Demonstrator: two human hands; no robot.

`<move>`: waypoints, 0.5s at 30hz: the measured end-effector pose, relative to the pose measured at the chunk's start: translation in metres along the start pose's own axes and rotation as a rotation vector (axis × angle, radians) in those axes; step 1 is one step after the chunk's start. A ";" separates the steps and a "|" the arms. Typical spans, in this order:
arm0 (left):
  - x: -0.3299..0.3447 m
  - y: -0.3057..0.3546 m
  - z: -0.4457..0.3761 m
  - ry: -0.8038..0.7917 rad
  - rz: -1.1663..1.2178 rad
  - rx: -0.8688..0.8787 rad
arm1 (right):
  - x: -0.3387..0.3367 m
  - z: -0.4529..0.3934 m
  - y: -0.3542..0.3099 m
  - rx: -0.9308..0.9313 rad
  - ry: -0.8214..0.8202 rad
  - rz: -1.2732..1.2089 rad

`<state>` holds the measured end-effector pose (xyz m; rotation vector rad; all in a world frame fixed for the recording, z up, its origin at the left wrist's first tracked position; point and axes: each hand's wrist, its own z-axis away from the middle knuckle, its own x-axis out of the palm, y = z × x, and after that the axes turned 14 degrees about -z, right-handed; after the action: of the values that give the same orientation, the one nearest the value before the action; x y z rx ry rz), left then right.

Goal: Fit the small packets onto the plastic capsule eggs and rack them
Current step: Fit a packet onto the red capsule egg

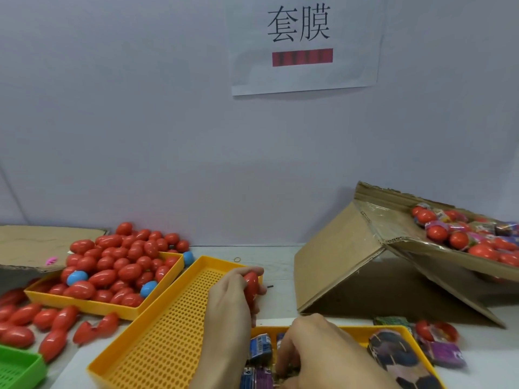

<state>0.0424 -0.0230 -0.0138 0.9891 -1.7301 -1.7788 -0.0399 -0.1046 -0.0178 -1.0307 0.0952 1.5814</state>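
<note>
My left hand (230, 299) grips a red capsule egg (250, 287) upright over the right edge of an empty perforated yellow rack tray (157, 332). My right hand (317, 349) reaches down into a yellow tray (362, 331) of small blue and purple packets (259, 349), fingers curled among them; whether it holds one is hidden. A heap of red eggs with a few blue ones fills another yellow tray (118, 270) at the left.
Loose red eggs (45, 321) lie at the left, beside a green tray corner (19, 369). A tilted cardboard box (373, 262) at the right holds wrapped eggs (460, 234). Wrapped eggs and packets (438, 341) lie near the packet tray. A wall stands behind the table.
</note>
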 end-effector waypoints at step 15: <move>0.001 -0.002 0.002 -0.071 0.017 0.003 | -0.006 0.048 0.039 -0.405 0.376 -0.209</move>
<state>0.0405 -0.0221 -0.0159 0.9201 -1.7792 -1.8217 -0.0992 -0.0935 -0.0032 -1.5957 -0.0796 1.2262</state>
